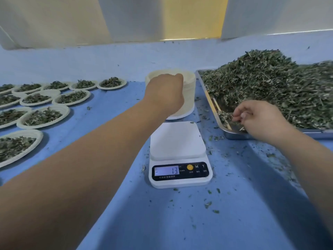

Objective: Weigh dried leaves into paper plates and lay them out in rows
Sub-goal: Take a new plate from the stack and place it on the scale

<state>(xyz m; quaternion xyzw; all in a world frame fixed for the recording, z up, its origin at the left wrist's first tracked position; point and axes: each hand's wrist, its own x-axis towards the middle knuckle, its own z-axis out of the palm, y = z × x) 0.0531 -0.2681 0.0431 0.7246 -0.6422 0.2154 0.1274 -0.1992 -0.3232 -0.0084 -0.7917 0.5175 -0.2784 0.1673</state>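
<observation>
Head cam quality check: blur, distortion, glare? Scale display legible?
Head view: wide-angle stretches the filled plates at left; right hand and the leaves at far right are blurred; left hand on the plate stack is sharper; scale display legible, -13, no glare; soft arm shadows on the table.

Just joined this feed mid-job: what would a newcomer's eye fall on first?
First the heap of dried leaves on the metal tray at right, where the right hand pinches some at the near corner. In the centre, the scale stands bare, reading minus 13, while the left hand grips the stack of plates behind it. Filled plates lie in rows at left.
</observation>
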